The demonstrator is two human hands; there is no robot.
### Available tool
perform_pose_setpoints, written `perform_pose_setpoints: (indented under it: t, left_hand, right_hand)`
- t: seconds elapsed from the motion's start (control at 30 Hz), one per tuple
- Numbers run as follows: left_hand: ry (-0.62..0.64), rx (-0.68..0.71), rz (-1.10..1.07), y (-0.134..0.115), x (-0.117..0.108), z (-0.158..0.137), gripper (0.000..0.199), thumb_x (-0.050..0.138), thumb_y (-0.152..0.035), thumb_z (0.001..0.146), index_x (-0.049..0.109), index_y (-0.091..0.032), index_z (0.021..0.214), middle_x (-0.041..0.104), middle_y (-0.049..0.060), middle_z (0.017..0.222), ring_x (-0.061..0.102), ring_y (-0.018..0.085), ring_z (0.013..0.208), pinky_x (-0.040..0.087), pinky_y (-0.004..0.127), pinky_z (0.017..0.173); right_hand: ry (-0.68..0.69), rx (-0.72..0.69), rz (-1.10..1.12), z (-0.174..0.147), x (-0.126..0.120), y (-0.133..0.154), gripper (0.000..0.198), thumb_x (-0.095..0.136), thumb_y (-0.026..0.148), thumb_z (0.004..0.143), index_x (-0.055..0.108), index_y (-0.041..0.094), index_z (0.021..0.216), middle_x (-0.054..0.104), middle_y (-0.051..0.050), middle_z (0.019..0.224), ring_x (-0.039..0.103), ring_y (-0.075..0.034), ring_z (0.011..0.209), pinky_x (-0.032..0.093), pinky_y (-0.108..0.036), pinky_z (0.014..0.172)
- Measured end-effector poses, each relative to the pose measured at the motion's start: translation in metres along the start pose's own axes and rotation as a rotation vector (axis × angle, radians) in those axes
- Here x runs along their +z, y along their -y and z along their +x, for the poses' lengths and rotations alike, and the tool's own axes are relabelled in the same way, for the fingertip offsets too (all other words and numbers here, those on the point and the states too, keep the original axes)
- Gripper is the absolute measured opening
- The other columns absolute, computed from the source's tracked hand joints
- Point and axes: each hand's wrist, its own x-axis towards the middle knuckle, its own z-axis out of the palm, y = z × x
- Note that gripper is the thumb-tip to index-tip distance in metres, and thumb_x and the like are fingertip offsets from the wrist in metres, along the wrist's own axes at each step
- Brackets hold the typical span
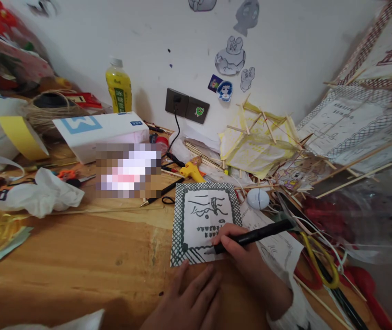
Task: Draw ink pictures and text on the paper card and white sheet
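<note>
A sheet of white paper (196,215) with a drawing, some writing and a dark crosshatched border lies on the wooden table. My right hand (242,252) grips a black marker (261,234), its tip on the lower border, where diagonal strokes show. Flat on the table, my left hand (192,295) has its fingers spread, the fingertips at the sheet's lower edge. Beneath and beside my right forearm is another drawn-on sheet (274,233).
A yellow glue gun (192,171), a pen (163,191) and a white mouse (258,199) lie behind the sheet. Scissors (319,261) are at the right. Stick-and-paper frames (259,142) stand at the back. A box (102,133), a drink bottle (118,87) and tape (24,136) are left.
</note>
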Motion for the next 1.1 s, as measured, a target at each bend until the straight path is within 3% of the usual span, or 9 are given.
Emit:
perform_pose_setpoints:
  t: [0.37, 0.63, 0.83, 0.97, 1.1]
  left_hand:
    - [-0.024, -0.010, -0.013, 0.001, -0.003, 0.003, 0.027, 0.038, -0.025, 0.101, 0.065, -0.019, 0.103, 0.070, 0.000, 0.111, 0.061, 0.019, 0.103, 0.044, 0.035, 0.083]
    - [0.098, 0.036, -0.012, 0.000, -0.003, -0.001, 0.026, 0.042, -0.025, 0.100, 0.064, -0.019, 0.112, 0.066, 0.005, 0.120, 0.057, 0.021, 0.111, 0.037, 0.039, 0.098]
    - [-0.002, -0.008, -0.014, -0.002, 0.000, -0.001, 0.026, 0.041, -0.026, 0.100, 0.066, -0.020, 0.105, 0.068, 0.002, 0.115, 0.056, 0.020, 0.110, 0.033, 0.039, 0.101]
    - [0.095, 0.036, -0.025, -0.001, -0.003, 0.000, 0.027, 0.041, -0.023, 0.100, 0.065, -0.018, 0.110, 0.067, 0.005, 0.118, 0.056, 0.021, 0.111, 0.036, 0.039, 0.099]
    - [0.033, 0.005, -0.038, -0.002, -0.002, 0.000, 0.027, 0.041, -0.025, 0.100, 0.066, -0.019, 0.107, 0.068, 0.003, 0.115, 0.057, 0.020, 0.109, 0.038, 0.038, 0.097]
  right_hand:
    - [0.088, -0.055, -0.166, 0.002, -0.001, 0.010, 0.016, 0.051, 0.022, 0.077, 0.064, 0.018, 0.068, 0.061, 0.000, 0.059, 0.055, -0.013, 0.053, 0.044, -0.024, 0.055]
    - [0.043, -0.039, -0.097, 0.002, -0.001, 0.005, 0.016, 0.050, 0.020, 0.072, 0.060, 0.019, 0.060, 0.060, 0.000, 0.056, 0.055, -0.014, 0.057, 0.043, -0.024, 0.054]
    - [0.003, -0.004, -0.063, 0.001, -0.001, 0.004, 0.015, 0.051, 0.019, 0.068, 0.058, 0.020, 0.055, 0.062, -0.001, 0.057, 0.057, -0.016, 0.059, 0.044, -0.025, 0.057]
    - [0.010, 0.016, -0.033, 0.000, -0.002, 0.003, 0.014, 0.052, 0.019, 0.066, 0.059, 0.020, 0.054, 0.064, -0.002, 0.058, 0.057, -0.016, 0.059, 0.044, -0.026, 0.056]
    - [-0.008, 0.033, 0.052, -0.001, -0.002, -0.003, 0.014, 0.053, 0.021, 0.067, 0.060, 0.019, 0.056, 0.065, -0.003, 0.062, 0.058, -0.017, 0.062, 0.045, -0.026, 0.057]
